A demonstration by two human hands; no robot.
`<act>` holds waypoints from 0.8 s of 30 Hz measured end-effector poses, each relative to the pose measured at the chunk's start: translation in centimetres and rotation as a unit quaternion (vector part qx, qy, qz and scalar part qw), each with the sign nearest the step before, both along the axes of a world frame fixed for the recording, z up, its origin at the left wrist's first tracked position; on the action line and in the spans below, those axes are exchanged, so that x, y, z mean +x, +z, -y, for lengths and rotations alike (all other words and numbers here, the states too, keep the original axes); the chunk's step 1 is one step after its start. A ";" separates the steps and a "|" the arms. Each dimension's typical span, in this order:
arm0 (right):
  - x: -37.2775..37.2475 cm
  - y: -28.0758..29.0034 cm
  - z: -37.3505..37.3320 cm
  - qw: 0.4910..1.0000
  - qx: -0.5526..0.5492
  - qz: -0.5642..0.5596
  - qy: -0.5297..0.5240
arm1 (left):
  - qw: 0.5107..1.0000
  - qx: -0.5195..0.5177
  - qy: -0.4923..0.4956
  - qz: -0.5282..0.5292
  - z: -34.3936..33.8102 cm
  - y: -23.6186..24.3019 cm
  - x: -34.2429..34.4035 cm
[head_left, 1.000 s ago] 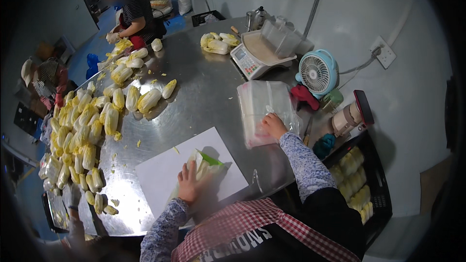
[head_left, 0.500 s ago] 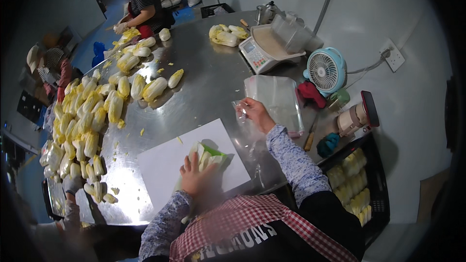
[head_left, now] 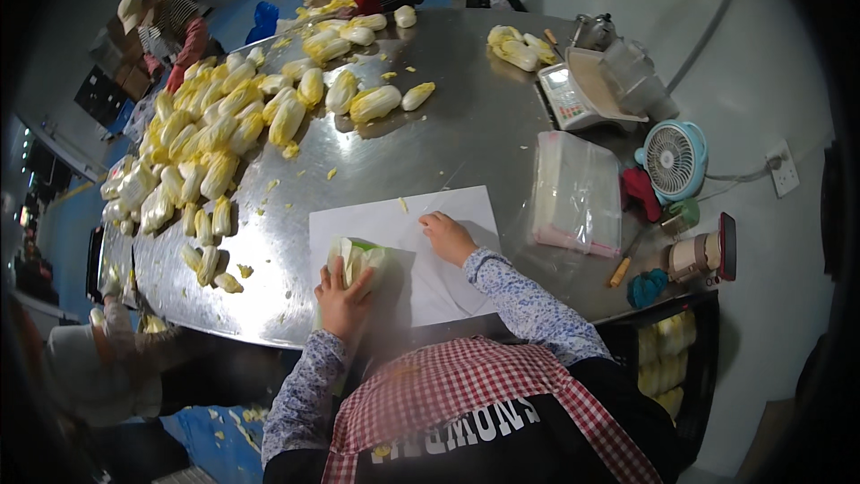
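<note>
My left hand lies with fingers spread on a green-and-white wrapped bundle on a white sheet; its contents are unclear. Right of it, my right hand pinches a thin clear plastic bag over the sheet, its outline faint. A stack of clear bags rests on the steel table to the right.
Napa cabbages pile along the left and far sides. A scale, fan, knife and cylindrical device line the right. A crate holds cabbages. Co-workers stand left and beyond.
My right hand has lifted a bag from the stack and moved left over the sheet. My left hand stays on the bundle. The view has shifted.
</note>
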State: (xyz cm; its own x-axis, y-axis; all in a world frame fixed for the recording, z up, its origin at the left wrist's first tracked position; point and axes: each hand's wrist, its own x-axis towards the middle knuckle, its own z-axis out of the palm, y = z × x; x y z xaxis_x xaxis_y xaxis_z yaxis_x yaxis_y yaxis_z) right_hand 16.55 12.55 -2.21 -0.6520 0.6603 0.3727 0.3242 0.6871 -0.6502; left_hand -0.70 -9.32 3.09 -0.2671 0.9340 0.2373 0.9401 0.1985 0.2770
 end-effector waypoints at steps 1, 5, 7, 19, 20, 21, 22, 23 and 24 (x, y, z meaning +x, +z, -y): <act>-0.3 0.0 0.8 1.000 -0.002 0.001 -0.007 | 1.000 0.011 0.011 -0.002 0.9 -0.2 -0.5; 1.9 3.7 3.6 0.995 -0.061 0.072 -0.022 | 0.999 0.014 0.010 -0.032 3.4 -0.9 -1.1; 4.0 4.2 4.7 0.982 -0.110 0.152 -0.011 | 0.999 0.023 -0.002 -0.043 3.7 -0.9 -0.8; 6.4 -0.6 6.8 0.971 -0.189 0.136 0.051 | 0.999 -0.031 0.000 0.008 4.0 -0.9 -2.4; 6.4 -0.4 6.7 0.971 -0.193 0.131 0.057 | 1.000 -0.022 0.003 0.010 4.1 -1.1 -2.5; 6.5 -0.2 6.6 0.970 -0.197 0.127 0.064 | 1.000 -0.013 0.007 0.011 4.1 -1.3 -2.6; 6.5 0.0 6.6 0.970 -0.198 0.121 0.071 | 1.000 -0.001 0.012 0.012 3.9 -1.2 -2.8; 6.5 0.0 6.6 0.971 -0.196 0.119 0.072 | 1.000 0.001 0.015 0.022 3.9 -1.1 -2.8; 6.6 -0.1 6.7 0.971 -0.195 0.116 0.072 | 0.999 0.002 0.019 0.032 3.9 -1.0 -2.9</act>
State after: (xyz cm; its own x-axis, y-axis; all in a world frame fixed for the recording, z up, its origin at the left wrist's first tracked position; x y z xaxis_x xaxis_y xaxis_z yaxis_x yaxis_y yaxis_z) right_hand 23.16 5.86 -2.30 -0.7852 0.6169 -0.0545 0.4109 0.4532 -0.7911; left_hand -3.58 -13.22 2.12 -0.3173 0.9218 0.2228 0.9125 0.2329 0.3364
